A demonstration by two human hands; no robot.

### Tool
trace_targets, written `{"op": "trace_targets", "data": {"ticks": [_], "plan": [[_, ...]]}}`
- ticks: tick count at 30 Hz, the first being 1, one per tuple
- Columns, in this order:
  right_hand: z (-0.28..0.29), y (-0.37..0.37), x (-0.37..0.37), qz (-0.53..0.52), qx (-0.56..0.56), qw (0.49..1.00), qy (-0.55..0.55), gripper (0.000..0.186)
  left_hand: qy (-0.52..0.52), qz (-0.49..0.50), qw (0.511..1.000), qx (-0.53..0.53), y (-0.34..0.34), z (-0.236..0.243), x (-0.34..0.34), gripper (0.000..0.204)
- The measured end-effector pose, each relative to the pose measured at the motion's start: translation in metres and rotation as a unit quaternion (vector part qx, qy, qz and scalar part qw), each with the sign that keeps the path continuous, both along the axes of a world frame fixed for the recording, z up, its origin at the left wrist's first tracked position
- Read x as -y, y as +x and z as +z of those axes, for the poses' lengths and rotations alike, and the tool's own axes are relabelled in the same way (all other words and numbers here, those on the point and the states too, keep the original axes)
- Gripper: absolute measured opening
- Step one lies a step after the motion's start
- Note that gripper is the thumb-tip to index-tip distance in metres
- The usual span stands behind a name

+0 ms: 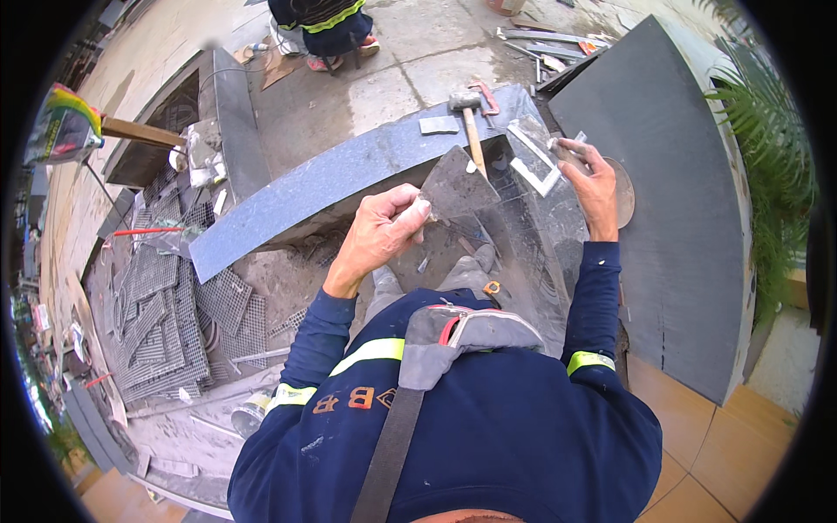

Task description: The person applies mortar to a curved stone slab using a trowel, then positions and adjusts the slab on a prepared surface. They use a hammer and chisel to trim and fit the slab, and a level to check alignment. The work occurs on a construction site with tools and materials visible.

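Dark grey, the flat, angular slab (455, 186) looks mottled.

We see daylight on a pale floor (379, 106) at the far side, tan tiles (741, 449) in 2 patches, near left and near right, and green fronds (772, 157) along the right.

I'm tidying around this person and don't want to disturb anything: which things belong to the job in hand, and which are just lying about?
Probably in use:
dark flat piece, in the left hand
white angled piece, near the right hand
hammer, perhaps

Seemingly lying about:
gridded dark sheets, heaped at left
long strips, far right
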State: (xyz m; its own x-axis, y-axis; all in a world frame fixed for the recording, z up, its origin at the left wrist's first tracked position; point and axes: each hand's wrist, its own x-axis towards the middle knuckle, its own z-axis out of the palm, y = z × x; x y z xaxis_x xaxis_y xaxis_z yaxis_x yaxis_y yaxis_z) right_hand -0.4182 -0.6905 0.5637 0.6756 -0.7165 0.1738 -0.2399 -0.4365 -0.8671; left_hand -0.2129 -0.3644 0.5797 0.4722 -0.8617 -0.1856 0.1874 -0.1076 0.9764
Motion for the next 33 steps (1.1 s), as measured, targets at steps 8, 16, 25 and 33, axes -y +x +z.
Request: {"op": "trace_targets", "data": {"ticks": [8, 16, 25, 33], "plan": [[-0.219, -0.002, -0.164, -0.215, -0.074, 0.8, 0.556, 0.024, 0.156, 0.234, 0.957, -0.071, 0.065, -0.109, -0.144, 0.02], [-0.278, 0.105, -0.138, -0.018, -0.164, 0.84, 0.516, 0.024, 0.18, 0.368, 0.912, 0.024, 0.157, -0.088, -0.108, 0.018], [-0.266, 0.107, -0.093, -0.041, -0.101, 0.82, 0.561, 0.026, 0.038, 0.305, 0.945, 0.109, 0.237, 0.002, 0.082, 0.022], [-0.229, 0.173, -0.042, -0.082, -0.001, 0.844, 0.53, 0.028, 0.123, 0.422, 0.872, 0.214, 0.311, 0.019, -0.018, 0.022]]}}
